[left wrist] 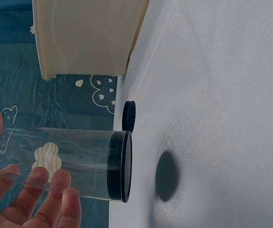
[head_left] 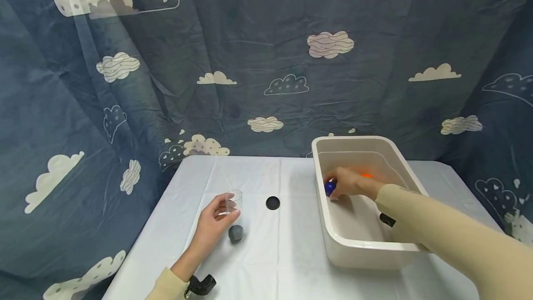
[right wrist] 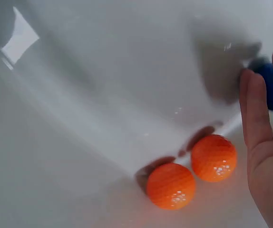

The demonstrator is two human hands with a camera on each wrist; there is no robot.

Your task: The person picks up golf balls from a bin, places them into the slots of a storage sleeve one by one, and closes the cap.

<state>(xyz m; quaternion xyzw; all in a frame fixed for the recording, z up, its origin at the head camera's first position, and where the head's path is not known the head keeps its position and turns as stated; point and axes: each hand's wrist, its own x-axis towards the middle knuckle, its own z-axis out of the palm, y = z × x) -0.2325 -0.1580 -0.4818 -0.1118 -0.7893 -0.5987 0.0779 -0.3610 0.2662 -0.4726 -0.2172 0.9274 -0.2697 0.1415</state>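
Note:
My left hand (head_left: 212, 226) grips a clear plastic tube (left wrist: 84, 137) between thumb and fingers, upright over the table. A black cap (left wrist: 119, 166) closes the tube's lower end, with its shadow on the cloth beneath. The tube's top end is uncovered in the head view. Inside the cream bin (head_left: 354, 246), my right hand (head_left: 349, 183) pinches a blue golf ball (head_left: 330, 188) near the left wall. Two orange golf balls, one nearer the corner (right wrist: 170, 186) and one beside it (right wrist: 213, 158), lie on the bin floor; my right forearm mostly hides them in the head view.
A loose black lid (head_left: 272, 203) lies on the white-covered table (head_left: 258, 253) between the tube and the bin. The bin's raised walls surround my right hand. Behind the table hangs a dark blue cloud-print curtain (head_left: 233, 115).

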